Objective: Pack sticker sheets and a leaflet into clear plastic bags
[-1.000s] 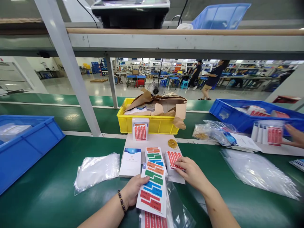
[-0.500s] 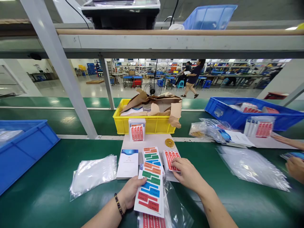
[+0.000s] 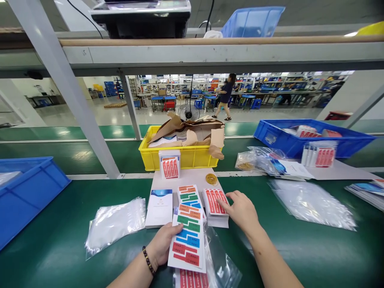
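Observation:
My left hand (image 3: 165,244) is closed on a white label sheet (image 3: 186,244) printed with orange, green, blue and red labels. Another such coloured sheet lies on the stack behind it (image 3: 188,194). My right hand (image 3: 243,211) is at the right edge of a stack of red label sheets (image 3: 216,202), thumb on the top sheet and fingers spread. Left of these lies a stack of white booklets with blue tops (image 3: 159,208). Below my left hand, more red labels (image 3: 192,279) lie by a clear plastic bag (image 3: 223,256).
Clear bags lie at left (image 3: 117,222) and right (image 3: 313,204). Behind the pale board stands a yellow bin (image 3: 180,158) with brown paper; a packed bag of labels (image 3: 170,165) leans on it. Yellow rubber bands (image 3: 211,179) lie nearby. Blue bins flank both sides (image 3: 33,192); a shelf beam (image 3: 192,54) crosses overhead.
My right hand has slid right from the top of the red label stack to its edge, fingers spreading. A co-worker's hands at the far right have left view. My left hand keeps its hold.

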A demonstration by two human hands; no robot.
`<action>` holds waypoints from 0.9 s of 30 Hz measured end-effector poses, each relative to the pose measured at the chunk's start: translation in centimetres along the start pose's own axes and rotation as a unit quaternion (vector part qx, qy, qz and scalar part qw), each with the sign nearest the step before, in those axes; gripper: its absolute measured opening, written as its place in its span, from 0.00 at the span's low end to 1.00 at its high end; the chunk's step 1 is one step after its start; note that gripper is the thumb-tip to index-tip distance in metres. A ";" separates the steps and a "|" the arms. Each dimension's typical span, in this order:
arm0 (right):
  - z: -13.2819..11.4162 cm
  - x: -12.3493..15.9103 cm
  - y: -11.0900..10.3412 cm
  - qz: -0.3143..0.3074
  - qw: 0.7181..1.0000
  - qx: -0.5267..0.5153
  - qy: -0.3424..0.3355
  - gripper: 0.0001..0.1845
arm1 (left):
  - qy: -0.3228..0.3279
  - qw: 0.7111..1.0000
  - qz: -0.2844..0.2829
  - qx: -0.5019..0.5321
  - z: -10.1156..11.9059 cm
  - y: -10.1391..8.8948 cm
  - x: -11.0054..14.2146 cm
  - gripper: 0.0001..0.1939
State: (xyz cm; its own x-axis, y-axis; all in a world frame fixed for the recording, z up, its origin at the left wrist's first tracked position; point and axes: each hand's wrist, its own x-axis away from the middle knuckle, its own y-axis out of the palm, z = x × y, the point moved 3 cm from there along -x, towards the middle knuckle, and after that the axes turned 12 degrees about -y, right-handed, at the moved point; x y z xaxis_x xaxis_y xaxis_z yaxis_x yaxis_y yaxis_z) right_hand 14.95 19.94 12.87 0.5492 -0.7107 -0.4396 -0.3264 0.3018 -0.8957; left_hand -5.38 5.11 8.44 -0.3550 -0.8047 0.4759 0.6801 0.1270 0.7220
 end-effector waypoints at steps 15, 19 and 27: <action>-4.3 0.1 0.2 -0.030 0.997 0.009 -0.065 0.11 | -0.003 1.000 0.002 -0.003 -0.1 -0.1 0.0 0.16; -3.4 0.3 -0.8 -0.075 0.988 -0.055 -0.121 0.10 | -0.004 1.000 0.004 0.002 -0.1 0.0 0.0 0.15; -2.4 0.4 -1.1 -0.106 0.974 -0.110 -0.166 0.09 | -0.010 1.000 0.015 0.003 -0.1 -0.1 -0.1 0.15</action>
State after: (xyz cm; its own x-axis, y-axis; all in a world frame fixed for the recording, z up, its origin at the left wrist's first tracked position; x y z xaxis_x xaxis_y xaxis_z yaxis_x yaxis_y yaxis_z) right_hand 13.61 17.82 13.83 0.8289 -0.4863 -0.2764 -0.3158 0.0010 -0.9488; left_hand -5.36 5.07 8.25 -0.3471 -0.7887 0.5074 0.6870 0.1544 0.7100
